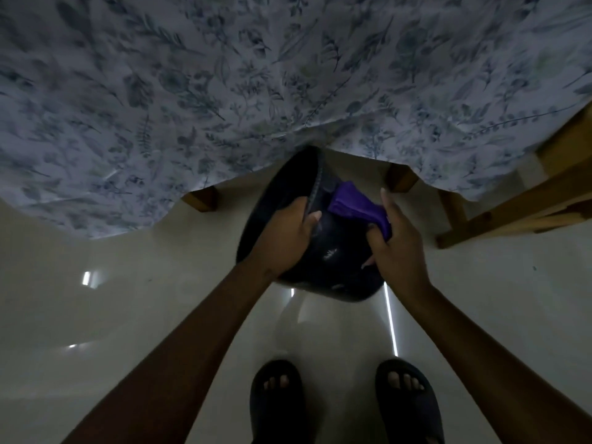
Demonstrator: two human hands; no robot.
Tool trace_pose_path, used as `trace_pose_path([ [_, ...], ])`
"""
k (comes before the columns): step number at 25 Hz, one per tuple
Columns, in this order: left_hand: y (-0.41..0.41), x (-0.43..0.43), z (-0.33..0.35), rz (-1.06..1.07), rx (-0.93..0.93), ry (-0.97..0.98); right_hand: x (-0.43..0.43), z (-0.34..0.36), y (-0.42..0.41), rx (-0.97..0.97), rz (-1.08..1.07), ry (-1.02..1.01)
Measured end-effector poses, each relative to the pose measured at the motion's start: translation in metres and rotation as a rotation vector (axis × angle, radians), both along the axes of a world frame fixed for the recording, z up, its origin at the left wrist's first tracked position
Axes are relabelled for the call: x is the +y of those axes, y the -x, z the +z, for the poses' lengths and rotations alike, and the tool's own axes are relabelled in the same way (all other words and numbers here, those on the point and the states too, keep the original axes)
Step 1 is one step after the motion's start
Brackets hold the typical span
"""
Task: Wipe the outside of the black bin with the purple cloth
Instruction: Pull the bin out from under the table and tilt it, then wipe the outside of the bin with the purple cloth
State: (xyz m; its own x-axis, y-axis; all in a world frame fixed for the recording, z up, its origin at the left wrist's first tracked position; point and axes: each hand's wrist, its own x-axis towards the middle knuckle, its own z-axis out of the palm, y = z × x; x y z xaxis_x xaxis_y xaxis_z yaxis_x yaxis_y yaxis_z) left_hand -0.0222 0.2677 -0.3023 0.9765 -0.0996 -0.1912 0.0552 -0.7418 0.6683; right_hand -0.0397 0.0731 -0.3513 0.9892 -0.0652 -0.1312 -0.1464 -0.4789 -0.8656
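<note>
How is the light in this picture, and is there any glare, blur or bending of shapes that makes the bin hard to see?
Head view: the light is dim, so the black bin shows little detail; bright streaks of glare lie on the glossy floor; the flowered cloth above is softly blurred; the wide lens bends the edges and stretches the forearms. The purple cloth in the right hand stays easy to see; the left hand grips the rim.
</note>
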Motion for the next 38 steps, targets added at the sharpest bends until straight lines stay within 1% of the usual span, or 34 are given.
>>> trace_pose_path([
  [2,0.011,0.008,-0.008,0.052,0.010,0.098,0.004,0.002,0.008,-0.081,0.019,0.087],
  [5,0.034,0.010,-0.029,0.152,0.035,0.212,0.002,0.001,0.023,-0.144,0.069,0.224],
  [8,0.053,0.011,-0.049,0.204,0.088,0.254,0.003,-0.012,0.039,-0.185,0.244,0.540],
  [9,0.056,0.013,-0.055,0.222,0.104,0.254,0.007,-0.020,0.047,-0.196,0.312,0.629],
  [10,0.057,0.014,-0.058,0.232,0.110,0.254,0.011,-0.028,0.056,-0.202,0.378,0.675],
  [12,0.059,0.017,-0.062,0.234,0.111,0.257,0.020,-0.042,0.069,-0.210,0.469,0.629],
  [15,0.063,0.021,-0.073,0.230,0.080,0.233,0.028,-0.053,0.055,-0.200,0.488,0.440],
  [16,0.065,0.022,-0.077,0.230,0.074,0.214,0.033,-0.055,0.046,-0.208,0.494,0.451],
  [18,0.064,0.021,-0.082,0.253,0.071,0.185,0.041,-0.061,0.031,-0.245,0.535,0.558],
  [19,0.061,0.020,-0.083,0.272,0.068,0.178,0.040,-0.066,0.023,-0.229,0.524,0.569],
  [20,0.058,0.020,-0.083,0.289,0.060,0.177,0.035,-0.069,0.014,-0.172,0.479,0.544],
  [22,0.055,0.018,-0.083,0.320,0.042,0.181,0.018,-0.075,0.000,-0.016,0.342,0.427],
  [23,0.054,0.018,-0.083,0.327,0.042,0.181,0.009,-0.076,0.002,0.015,0.304,0.414],
  [24,0.052,0.018,-0.083,0.325,0.050,0.175,0.005,-0.076,0.011,0.001,0.284,0.478],
  [25,0.050,0.019,-0.082,0.320,0.063,0.166,0.007,-0.075,0.031,-0.054,0.310,0.575],
  [26,0.047,0.018,-0.081,0.315,0.077,0.163,0.014,-0.075,0.058,-0.131,0.386,0.671],
  [27,0.041,0.017,-0.080,0.308,0.090,0.167,0.021,-0.074,0.089,-0.182,0.496,0.722],
  [29,0.028,0.011,-0.078,0.294,0.109,0.168,0.025,-0.075,0.123,-0.274,0.634,0.735],
  [30,0.024,0.009,-0.077,0.294,0.117,0.173,0.023,-0.076,0.117,-0.258,0.643,0.708],
  [32,0.025,0.007,-0.076,0.298,0.116,0.203,0.024,-0.072,0.077,-0.208,0.493,0.687],
  [33,0.029,0.007,-0.076,0.298,0.106,0.203,0.025,-0.070,0.050,-0.158,0.390,0.657],
  [34,0.034,0.006,-0.076,0.298,0.090,0.189,0.024,-0.068,0.018,-0.068,0.309,0.581],
  [35,0.037,0.006,-0.076,0.300,0.075,0.170,0.021,-0.068,-0.008,0.018,0.267,0.505],
  [36,0.037,0.006,-0.075,0.302,0.067,0.152,0.018,-0.070,-0.021,0.078,0.248,0.470],
  [37,0.035,0.006,-0.075,0.307,0.076,0.136,0.017,-0.073,-0.019,0.086,0.248,0.486],
  [38,0.030,0.006,-0.074,0.307,0.098,0.127,0.017,-0.073,-0.003,0.052,0.265,0.543],
])
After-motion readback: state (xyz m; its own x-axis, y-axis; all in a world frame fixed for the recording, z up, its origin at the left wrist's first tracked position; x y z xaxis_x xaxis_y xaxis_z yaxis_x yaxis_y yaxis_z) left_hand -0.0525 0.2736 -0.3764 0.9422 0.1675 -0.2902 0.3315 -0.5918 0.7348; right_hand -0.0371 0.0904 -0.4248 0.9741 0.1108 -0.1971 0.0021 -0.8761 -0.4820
